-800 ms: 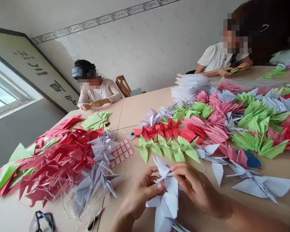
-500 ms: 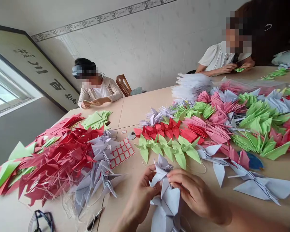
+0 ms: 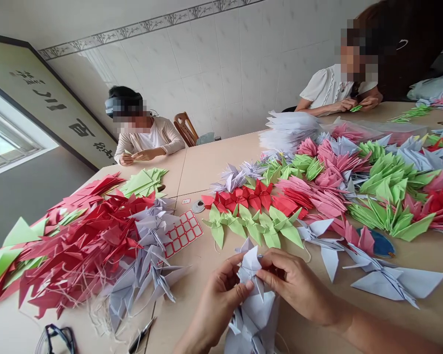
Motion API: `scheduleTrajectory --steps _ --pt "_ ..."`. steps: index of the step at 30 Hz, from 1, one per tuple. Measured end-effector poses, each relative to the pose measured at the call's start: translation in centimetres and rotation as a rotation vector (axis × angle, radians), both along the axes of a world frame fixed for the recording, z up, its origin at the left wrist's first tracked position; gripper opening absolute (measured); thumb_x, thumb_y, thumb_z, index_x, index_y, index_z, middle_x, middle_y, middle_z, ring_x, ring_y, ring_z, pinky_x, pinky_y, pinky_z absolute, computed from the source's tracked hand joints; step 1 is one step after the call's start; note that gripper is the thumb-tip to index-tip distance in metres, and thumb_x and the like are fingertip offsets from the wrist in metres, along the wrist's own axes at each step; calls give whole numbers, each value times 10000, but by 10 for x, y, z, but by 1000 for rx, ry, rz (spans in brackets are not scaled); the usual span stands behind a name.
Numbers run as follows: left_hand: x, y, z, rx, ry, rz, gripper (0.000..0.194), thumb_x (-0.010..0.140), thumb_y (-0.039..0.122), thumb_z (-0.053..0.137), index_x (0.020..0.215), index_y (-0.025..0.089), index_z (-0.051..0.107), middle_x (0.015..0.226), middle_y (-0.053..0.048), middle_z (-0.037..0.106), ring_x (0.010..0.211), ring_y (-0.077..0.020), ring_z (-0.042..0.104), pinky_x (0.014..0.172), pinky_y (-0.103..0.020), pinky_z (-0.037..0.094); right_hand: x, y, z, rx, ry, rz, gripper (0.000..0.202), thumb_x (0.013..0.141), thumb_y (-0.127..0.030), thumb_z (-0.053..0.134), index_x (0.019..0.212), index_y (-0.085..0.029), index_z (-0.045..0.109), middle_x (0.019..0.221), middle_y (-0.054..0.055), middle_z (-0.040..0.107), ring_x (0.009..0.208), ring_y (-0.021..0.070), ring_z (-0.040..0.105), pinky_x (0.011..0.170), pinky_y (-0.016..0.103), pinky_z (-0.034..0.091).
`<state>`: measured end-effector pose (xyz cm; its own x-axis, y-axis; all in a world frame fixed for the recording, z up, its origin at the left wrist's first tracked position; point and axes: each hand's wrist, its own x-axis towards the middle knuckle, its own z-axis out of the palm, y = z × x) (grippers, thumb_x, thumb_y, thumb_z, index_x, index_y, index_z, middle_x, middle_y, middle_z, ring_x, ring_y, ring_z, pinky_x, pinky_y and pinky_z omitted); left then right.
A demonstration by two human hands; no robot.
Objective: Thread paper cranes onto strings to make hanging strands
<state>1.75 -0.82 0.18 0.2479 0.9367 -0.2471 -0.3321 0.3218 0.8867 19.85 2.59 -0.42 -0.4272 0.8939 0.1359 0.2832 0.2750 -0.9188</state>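
A pale grey-blue folded paper piece [image 3: 250,265] sits between my hands at the front of the table. My left hand [image 3: 227,290] grips its lower left side, thumb pressed on the paper. My right hand [image 3: 293,278] pinches its upper right edge between thumb and fingers. Below them hangs a string of more pale folded paper pieces [image 3: 253,319], touching the first one. A row of green folded paper shapes [image 3: 256,226] lies just beyond my hands, with red folded paper shapes [image 3: 239,196] behind it. Several loose pale pieces [image 3: 387,275] lie to the right.
A heap of red folded paper [image 3: 96,246] covers the left, beside a red-framed label sheet [image 3: 184,233]. Glasses [image 3: 59,339] and a dark pointed tool [image 3: 142,337] lie at the front left. Piles of coloured paper [image 3: 384,182] fill the right. Two people sit across the table [image 3: 203,167].
My right hand has moved up along the pale paper and now pinches its upper edge. My left thumb has shifted onto its front. The view has moved slightly.
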Motion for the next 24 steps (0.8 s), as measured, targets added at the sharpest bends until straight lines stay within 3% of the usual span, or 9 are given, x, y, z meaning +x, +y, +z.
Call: scheduleTrajectory --steps 5,9,14,19,24 --pt "-4 -1 -4 -57 19 87 418 764 346 787 1150 223 684 785 -2 646 700 -119 575 684 -229 440 1 1 1 -196 52 -26 282 924 -396 533 748 -190 609 705 -2 587 661 149 520 589 244 420" --pt "-3 -1 -6 -28 103 57 463 742 375 801 1151 212 658 792 -12 660 671 -120 577 637 -227 429 2 0 4 -233 36 -27 255 911 -391 537 794 -184 629 711 -2 596 668 151 522 601 245 416" --pt "-2 -2 -7 82 321 58 478 757 381 780 1185 218 645 781 -24 688 709 -149 594 671 -248 440 0 -1 2 -225 25 -37 290 915 -410 520 759 -181 607 680 -1 565 650 154 491 590 256 400" --pt "-2 -1 0 38 346 79 485 723 338 796 1161 191 647 785 -23 693 703 -143 597 659 -236 459 -1 2 -2 -379 173 -55 348 866 -486 582 703 -178 579 628 -20 502 594 133 431 554 254 358" --pt "-1 -1 3 -27 278 87 502 722 388 782 1151 198 603 733 32 607 467 -72 490 408 -186 388 -3 3 -2 -495 255 -37 405 846 -541 599 686 -173 551 590 -38 480 535 101 403 498 230 327"
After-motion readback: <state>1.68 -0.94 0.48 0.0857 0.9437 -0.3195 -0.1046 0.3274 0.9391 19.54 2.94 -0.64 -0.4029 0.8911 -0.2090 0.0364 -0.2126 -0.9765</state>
